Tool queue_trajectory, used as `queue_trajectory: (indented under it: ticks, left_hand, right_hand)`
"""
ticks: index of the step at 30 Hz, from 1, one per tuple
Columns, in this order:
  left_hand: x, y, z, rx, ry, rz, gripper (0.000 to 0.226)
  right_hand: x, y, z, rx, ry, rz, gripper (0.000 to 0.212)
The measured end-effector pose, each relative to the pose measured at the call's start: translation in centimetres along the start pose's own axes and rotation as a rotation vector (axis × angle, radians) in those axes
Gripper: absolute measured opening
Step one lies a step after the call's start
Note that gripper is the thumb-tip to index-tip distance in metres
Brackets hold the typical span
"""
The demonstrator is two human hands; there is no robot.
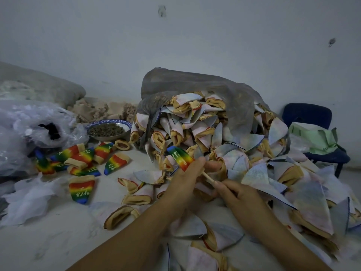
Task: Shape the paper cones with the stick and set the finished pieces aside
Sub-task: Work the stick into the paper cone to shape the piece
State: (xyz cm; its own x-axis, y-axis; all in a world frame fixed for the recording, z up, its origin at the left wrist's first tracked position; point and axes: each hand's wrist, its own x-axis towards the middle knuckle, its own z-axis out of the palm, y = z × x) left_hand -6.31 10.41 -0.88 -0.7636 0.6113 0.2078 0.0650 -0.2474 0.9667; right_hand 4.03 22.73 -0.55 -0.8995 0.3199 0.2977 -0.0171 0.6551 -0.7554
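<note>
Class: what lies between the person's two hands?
In the head view, the stick runs from the left hand, which grips a rainbow cone, to the right hand.

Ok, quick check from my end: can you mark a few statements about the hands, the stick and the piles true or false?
1. The left hand holds a rainbow cone. True.
2. The stick lies loose among the cones. False: the right hand grips it, and it points toward the held cone.
3. The finished rainbow cones lie to the left of the hands. True.
4. The bowl is empty. False: it holds small dark pieces.
5. The chair at the right is red. False: it is dark blue.
</note>
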Motion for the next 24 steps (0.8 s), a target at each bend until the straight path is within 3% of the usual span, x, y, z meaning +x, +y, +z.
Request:
queue_trajectory:
  ticks: [5, 8, 13, 20, 24]
  left_hand:
    - [0.5, -0.3, -0.7, 0.037, 0.120, 0.123, 0.042]
    - [0.8, -0.5, -0.6, -0.057, 0.166, 0.119, 0.051]
    - [1.1, -0.8, -0.7, -0.149, 0.231, 0.070, 0.033]
    - [1.4, -1.1, -0.6, -0.048, 0.308, 0.126, 0.028]
    - [1.3, -0.9, -1.0, 0.004, 0.372, 0.151, 0.036]
  right_hand:
    - [0.2, 0.6, -0.3, -0.097, 0.096, -0.033, 0.021]
    - [0.3, 0.9, -0.5, -0.122, 0.115, -0.040, 0.024]
    - [0.4, 1.3, -0.5, -0.126, 0.126, -0.047, 0.024]
    - [0.1, 1.2, 0.1, -0.288, 0.061, -0.095, 0.029]
    - [-0.1, 1.0, 0.4, -0.395, 0.055, -0.148, 0.034]
